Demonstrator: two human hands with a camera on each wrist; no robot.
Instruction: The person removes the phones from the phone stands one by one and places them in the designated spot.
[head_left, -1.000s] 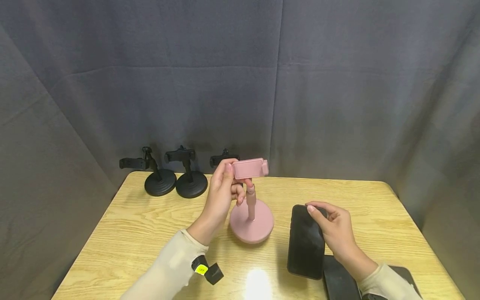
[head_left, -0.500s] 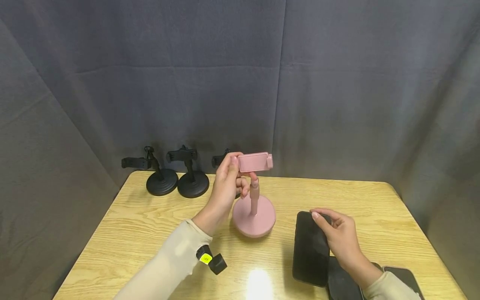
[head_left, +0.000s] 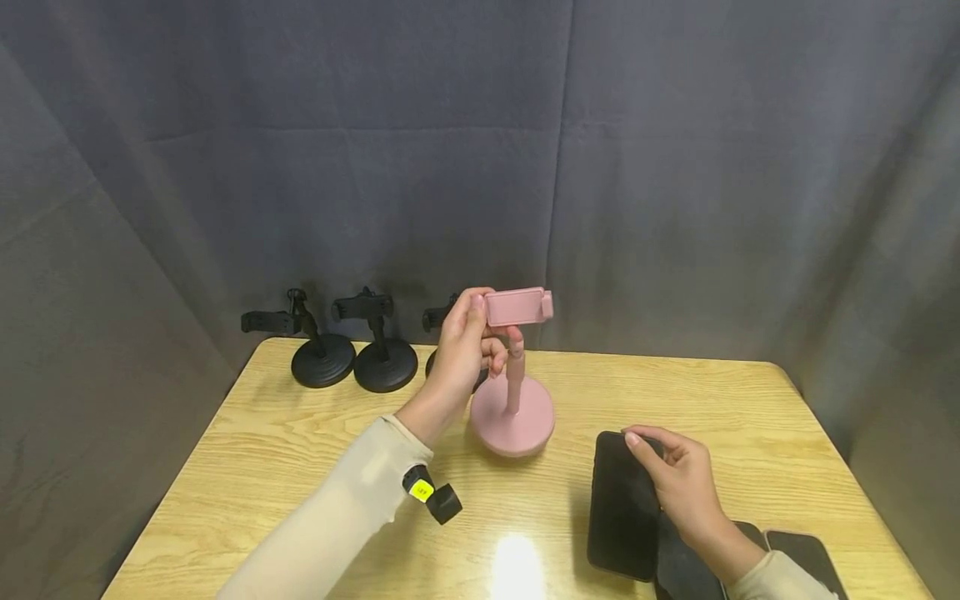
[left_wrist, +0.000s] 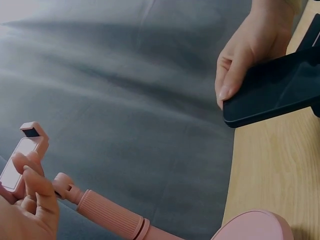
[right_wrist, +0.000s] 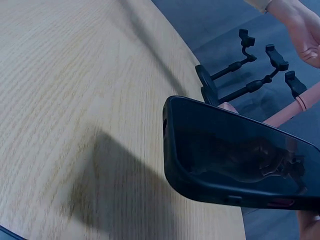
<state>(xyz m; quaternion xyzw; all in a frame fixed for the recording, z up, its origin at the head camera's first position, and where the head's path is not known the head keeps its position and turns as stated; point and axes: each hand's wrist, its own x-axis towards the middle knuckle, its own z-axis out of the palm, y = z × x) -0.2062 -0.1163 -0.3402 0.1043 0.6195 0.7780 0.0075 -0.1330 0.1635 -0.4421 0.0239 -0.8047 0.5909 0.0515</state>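
My left hand (head_left: 459, 343) grips the left end of the pink clamp (head_left: 517, 307) at the top of a pink phone stand (head_left: 513, 417). In the left wrist view the clamp's far jaw shows a dark pad, and a ribbed collar (left_wrist: 111, 212) sits on the stand's pole. The round pink base is on the table. To the right, my right hand (head_left: 678, 479) pinches the top edge of a black smartphone (head_left: 624, 508) between thumb and fingers. The phone hangs with its dark screen facing up toward me; its shadow falls on the table in the right wrist view.
Several black phone stands (head_left: 385, 365) are lined up at the table's back left, one partly behind my left hand. More dark phones (head_left: 808, 557) lie at the front right, partly under my right arm. Grey curtain (head_left: 675, 183) surrounds the wooden table (head_left: 300, 467).
My left hand and the pink clamp have moved up and slightly right in the head view. The right hand and its smartphone have shifted a little right and nearer.
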